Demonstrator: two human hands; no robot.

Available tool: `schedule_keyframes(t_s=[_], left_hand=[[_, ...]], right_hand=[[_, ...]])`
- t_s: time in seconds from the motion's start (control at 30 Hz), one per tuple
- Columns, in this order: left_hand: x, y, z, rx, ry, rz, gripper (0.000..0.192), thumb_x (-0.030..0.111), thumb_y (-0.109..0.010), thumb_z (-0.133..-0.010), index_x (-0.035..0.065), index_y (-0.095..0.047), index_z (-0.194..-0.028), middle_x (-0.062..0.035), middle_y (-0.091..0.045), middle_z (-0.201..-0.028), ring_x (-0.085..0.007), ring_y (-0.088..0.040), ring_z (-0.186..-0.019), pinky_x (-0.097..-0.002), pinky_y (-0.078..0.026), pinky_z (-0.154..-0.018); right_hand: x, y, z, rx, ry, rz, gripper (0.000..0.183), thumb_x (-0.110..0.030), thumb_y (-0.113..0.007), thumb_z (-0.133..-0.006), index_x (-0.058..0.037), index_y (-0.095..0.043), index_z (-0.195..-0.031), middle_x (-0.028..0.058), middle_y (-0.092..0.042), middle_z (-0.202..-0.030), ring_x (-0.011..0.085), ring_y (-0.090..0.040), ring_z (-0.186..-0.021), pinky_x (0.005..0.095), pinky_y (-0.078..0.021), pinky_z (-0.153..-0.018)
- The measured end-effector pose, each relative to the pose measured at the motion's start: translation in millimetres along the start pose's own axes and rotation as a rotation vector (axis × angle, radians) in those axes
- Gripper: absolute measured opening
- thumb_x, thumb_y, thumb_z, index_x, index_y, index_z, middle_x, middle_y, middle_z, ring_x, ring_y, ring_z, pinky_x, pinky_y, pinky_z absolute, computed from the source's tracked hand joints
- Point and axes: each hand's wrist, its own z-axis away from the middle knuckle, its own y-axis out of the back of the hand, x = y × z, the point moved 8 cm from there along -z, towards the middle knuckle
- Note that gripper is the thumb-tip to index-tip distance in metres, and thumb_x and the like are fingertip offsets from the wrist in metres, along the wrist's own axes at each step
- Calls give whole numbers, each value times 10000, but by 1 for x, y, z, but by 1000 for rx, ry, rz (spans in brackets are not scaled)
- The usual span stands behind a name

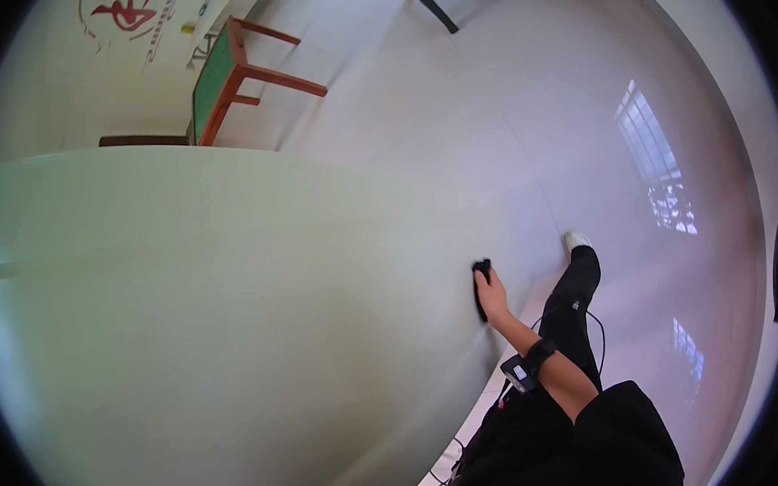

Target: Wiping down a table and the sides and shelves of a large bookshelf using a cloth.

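My right hand (492,297) grips a black object (479,290) that looks like a bunched cloth. It rests on or just above the large pale, glossy tabletop (226,286), near the table's right-hand edge. My fingers cover part of the black object, so its full shape is hidden. A black strap with a small box-like device (518,374) sits around my right forearm. My left hand is out of view.
A wooden chair with a green panel (214,85) stands beyond the table's far edge. Dark metal legs (430,6) show at the top. My leg (569,301) is beside the table on the shiny tiled floor (477,115). Thin cables (603,336) hang near my leg.
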Motion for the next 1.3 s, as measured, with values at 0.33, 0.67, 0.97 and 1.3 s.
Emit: schedule_keyframes(t_s=[0.33,0.67,0.97,1.3], left_hand=[[-11,9,-1,112,-23,-39,756,649,-401,-872,-11,-387,-1241,-207,-455,-1152,-283,-485,-1001,-407,-414,-831],[-7,7,-5,204,-75,-204,757,660,-390,-871,-25,-473,-1182,-202,-528,-1065,-267,-548,-903,-375,-444,-770],[5,14,-3,330,-64,-412,772,670,-380,-869,-37,-550,-1129,-197,-593,-987,-252,-605,-816,-345,-470,-715],[-3,24,3,475,-41,-536,784,673,-378,-870,-44,-609,-1089,-190,-643,-934,-241,-648,-758,-327,-490,-678]], right_hand=[[-369,-76,36,-309,813,-159,323,-245,-521,-915,-18,-559,-1143,190,-601,-1117,361,-563,-1032,397,-435,-898],[-350,-72,51,-277,880,-220,329,-219,-527,-913,-7,-556,-1164,175,-587,-1181,332,-550,-1091,367,-425,-950],[-340,-80,11,-327,752,31,283,-259,-537,-887,4,-586,-979,210,-611,-1026,385,-571,-953,438,-451,-821],[-267,-14,254,-540,926,-216,479,-156,-531,-922,-8,-400,-1358,154,-430,-1382,298,-409,-1282,424,-324,-1062]])
